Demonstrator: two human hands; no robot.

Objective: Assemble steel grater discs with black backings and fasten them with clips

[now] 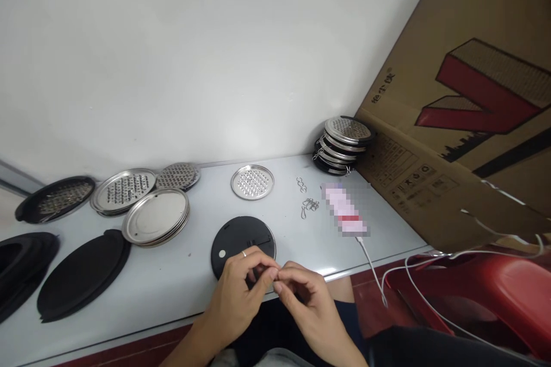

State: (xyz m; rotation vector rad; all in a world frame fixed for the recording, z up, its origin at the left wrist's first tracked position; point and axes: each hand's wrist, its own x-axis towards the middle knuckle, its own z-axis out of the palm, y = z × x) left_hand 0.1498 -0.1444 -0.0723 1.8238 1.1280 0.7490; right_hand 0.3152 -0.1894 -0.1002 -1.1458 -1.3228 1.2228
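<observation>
My left hand (245,289) and my right hand (303,298) meet fingertip to fingertip at the table's front edge. Both are pinched closed; whatever is between the fingertips is too small or hidden to name. Just behind my left hand lies a round black disc (236,238) with a pale dot and a slot, partly covered by the fingers. Beyond it rests a round metal grater plate (252,182). To the right of that are small metal clips (310,205) in a loose pile and a few metal rings (301,184).
A stack of black-and-metal grater discs (344,143) stands by a large cardboard box (465,97). A blurred-out phone-like object (346,209) with a white cable (372,264) lies at right, near a red stool (486,292). Metal plates (155,218) and black discs (84,278) fill the left side.
</observation>
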